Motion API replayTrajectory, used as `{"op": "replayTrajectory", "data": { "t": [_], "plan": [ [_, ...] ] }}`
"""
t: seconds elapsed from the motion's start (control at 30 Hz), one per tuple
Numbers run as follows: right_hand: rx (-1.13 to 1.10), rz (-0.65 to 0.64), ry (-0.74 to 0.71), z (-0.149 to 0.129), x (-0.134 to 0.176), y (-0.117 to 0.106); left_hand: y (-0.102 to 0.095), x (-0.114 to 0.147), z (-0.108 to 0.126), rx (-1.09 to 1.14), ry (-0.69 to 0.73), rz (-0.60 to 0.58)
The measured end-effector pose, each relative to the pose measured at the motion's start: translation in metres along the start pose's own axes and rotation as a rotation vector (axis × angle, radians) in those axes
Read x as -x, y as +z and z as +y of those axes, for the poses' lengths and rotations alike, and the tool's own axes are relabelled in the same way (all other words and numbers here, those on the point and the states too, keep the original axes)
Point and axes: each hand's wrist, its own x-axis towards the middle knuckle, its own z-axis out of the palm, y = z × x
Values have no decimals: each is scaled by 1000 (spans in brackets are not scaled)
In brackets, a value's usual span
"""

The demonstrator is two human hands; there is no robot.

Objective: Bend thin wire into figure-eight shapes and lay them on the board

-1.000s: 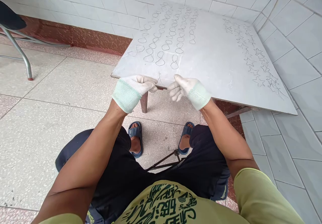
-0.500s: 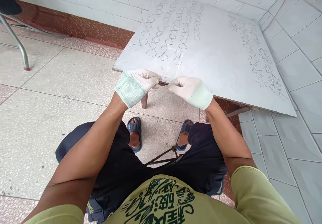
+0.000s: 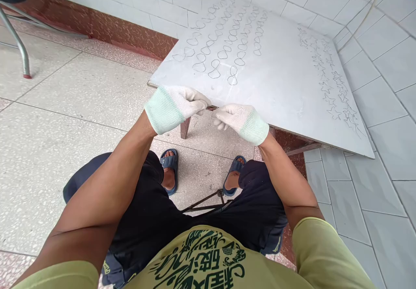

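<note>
Working a thin wire between two gloved hands at the near edge of the desk. Left hand and right hand just apart, fingertips of each pinched on the wire; most of it is hidden by the gloves, so its shape cannot be told.

Progress, judged from the layout: many figure-eight loops lie in rows on the left of the desk and star shapes along the right, all apparently finished. The held piece seems unfinished and is not yet laid with either group. How many remain: cannot tell.

Surroundings: chair leg well off to the left; sandals on the floor below; dark metal frame between the knees. Nothing seen blocking the hands; the desk edge lies close behind them.
</note>
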Motion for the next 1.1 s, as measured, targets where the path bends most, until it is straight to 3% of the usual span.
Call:
{"op": "replayTrajectory", "data": {
  "t": [0.2,0.47,0.57,0.67,0.77,0.9,1.1],
  "plan": [
    [-105,-39,102,-6,-3,10,-9,-5,-9,43,3,-51],
    [-99,-9,76,3,-5,13,-8,-2,-9,-47,24,-94],
    [-141,26,66,2,-2,13,-6,-2,-4,-145,95,-110],
    [-200,63,42,2,-2,8,-8,-2,5,-273,213,-49],
    [-253,101,40,3,-5,-3,-14,-3,12,-374,299,14],
    [-278,165,32,0,-10,-26,-18,-8,13,-424,292,92],
    [-107,213,86,-5,-17,-86,-15,-13,13,-532,227,22]
  ]
}}
